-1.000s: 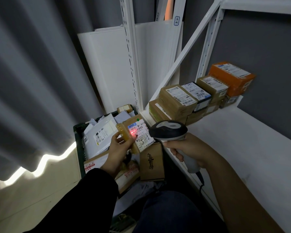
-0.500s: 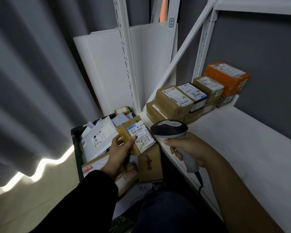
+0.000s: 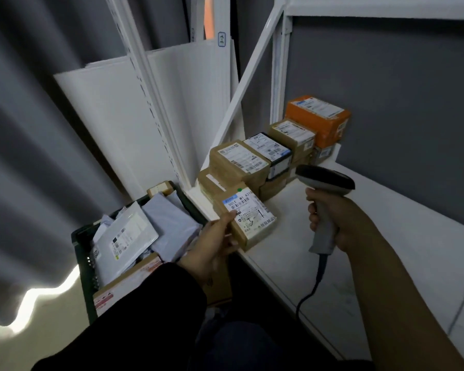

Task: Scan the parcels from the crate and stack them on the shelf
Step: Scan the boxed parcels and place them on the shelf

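Note:
My left hand [image 3: 214, 245] grips a small brown parcel [image 3: 248, 218] with a white label, held over the front left edge of the white shelf [image 3: 402, 253]. My right hand [image 3: 330, 223] holds the grey corded barcode scanner [image 3: 324, 180] by its handle above the shelf, its head raised and to the right of the parcel. Stacked parcels [image 3: 239, 163] stand in a row at the shelf's back left, ending in an orange box [image 3: 316, 116]. The dark green crate [image 3: 89, 258] on the floor at the left holds grey mailers and cardboard boxes.
White shelf uprights and a diagonal brace [image 3: 241, 89] rise behind the stacked parcels. White boards [image 3: 113, 124] lean against the grey curtain behind the crate. A grey wall backs the shelf. The scanner's cable [image 3: 308, 293] hangs over the shelf's front edge.
The red scan light on the label has gone out. My left hand carried the parcel right, from over the crate to the shelf edge. My right hand swung the scanner right, away from it.

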